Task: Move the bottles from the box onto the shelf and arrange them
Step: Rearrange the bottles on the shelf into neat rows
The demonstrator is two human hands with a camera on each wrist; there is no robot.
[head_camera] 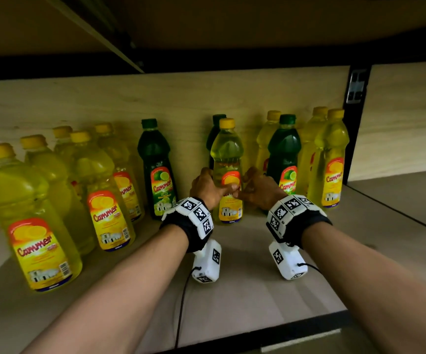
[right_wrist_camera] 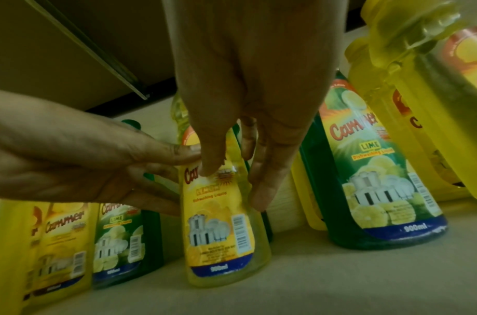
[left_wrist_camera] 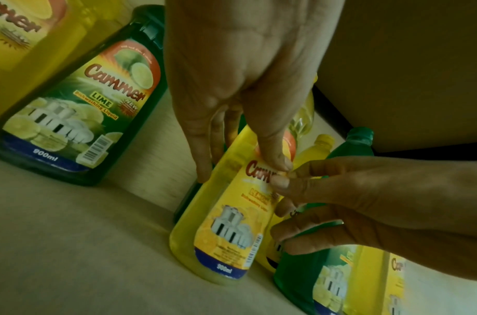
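left hand (head_camera: 205, 187) + right hand (head_camera: 257, 191) grasp yellow plastic lemon bottle (head_camera: 227, 175) | risk: nudging dark green lime bottle (head_camera: 215, 134) behind, toppling it

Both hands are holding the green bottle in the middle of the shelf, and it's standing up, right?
Not quite: the bottle is yellow, not green. The head view shows the left hand and right hand gripping the yellow lemon dishwashing-liquid bottle with a yellow cap, standing upright in the middle of the pale wooden shelf. A dark green bottle stands directly behind it, untouched.
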